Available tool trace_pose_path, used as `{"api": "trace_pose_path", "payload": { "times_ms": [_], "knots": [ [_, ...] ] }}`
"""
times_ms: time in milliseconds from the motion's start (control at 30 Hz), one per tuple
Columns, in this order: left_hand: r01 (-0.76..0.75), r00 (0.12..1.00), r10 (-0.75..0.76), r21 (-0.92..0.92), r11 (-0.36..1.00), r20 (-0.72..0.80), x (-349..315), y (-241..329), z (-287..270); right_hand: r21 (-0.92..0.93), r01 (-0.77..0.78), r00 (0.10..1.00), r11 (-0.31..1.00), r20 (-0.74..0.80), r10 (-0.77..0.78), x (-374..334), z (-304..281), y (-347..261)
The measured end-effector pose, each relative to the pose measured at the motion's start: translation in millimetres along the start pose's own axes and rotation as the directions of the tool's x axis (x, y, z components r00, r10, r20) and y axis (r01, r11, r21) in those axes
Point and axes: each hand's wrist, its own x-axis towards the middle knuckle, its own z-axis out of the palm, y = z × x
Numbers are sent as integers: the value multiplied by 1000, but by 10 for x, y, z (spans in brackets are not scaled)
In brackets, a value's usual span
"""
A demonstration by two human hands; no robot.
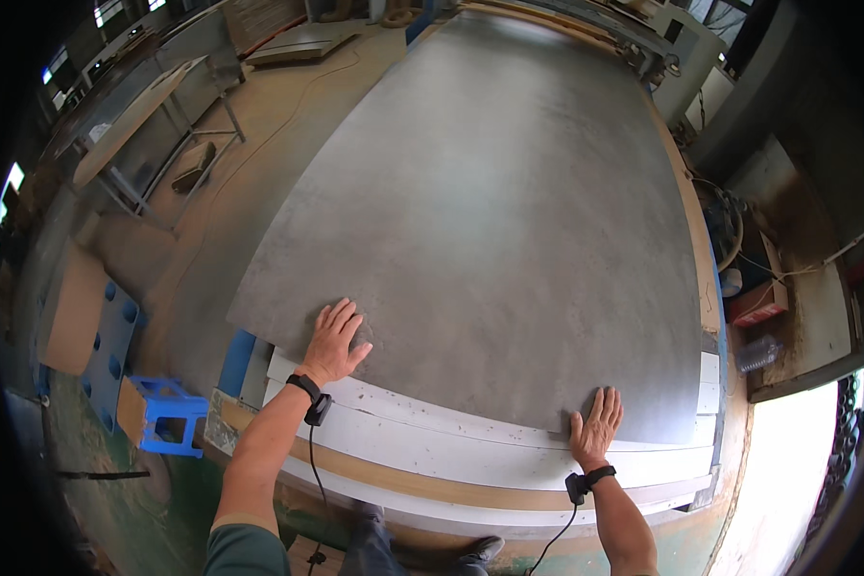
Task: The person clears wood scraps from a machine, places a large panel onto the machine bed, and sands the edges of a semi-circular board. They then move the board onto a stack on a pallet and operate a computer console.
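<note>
A large grey board [509,211] with a mottled, stone-like face lies flat on a long machine bed. My left hand [334,344] rests on its near left part, palm down with fingers stretched. At the near right edge, my right hand [597,427] lies flat with its fingers pointing away from me. Neither hand grips anything. White strips [432,446] show along the near end of the bed, beyond the board's edge. Each wrist carries a black band with a small device and a cable.
A blue plastic stool [175,415] stands at the left, near a blue panel with holes [110,350]. A metal-framed table [149,120] is farther back. On the right are a red box [758,302], a clear plastic bottle [758,354] and hoses. Machine parts [643,53] span the far end.
</note>
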Motion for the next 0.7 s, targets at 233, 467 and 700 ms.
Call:
{"api": "trace_pose_path", "payload": {
  "times_ms": [233,467,700],
  "knots": [
    [-29,999,29,4,1000,-18,545,-329,48,125,-86,995,988,-36,92,631,82,-77],
    [2,999,-3,33,999,34,952,-297,164,11,-90,991,996,-100,91,1078,98,23],
    [-14,1000,14,33,999,23,1317,-212,306,25,-86,990,996,-111,89,1503,115,279]
  ]
}}
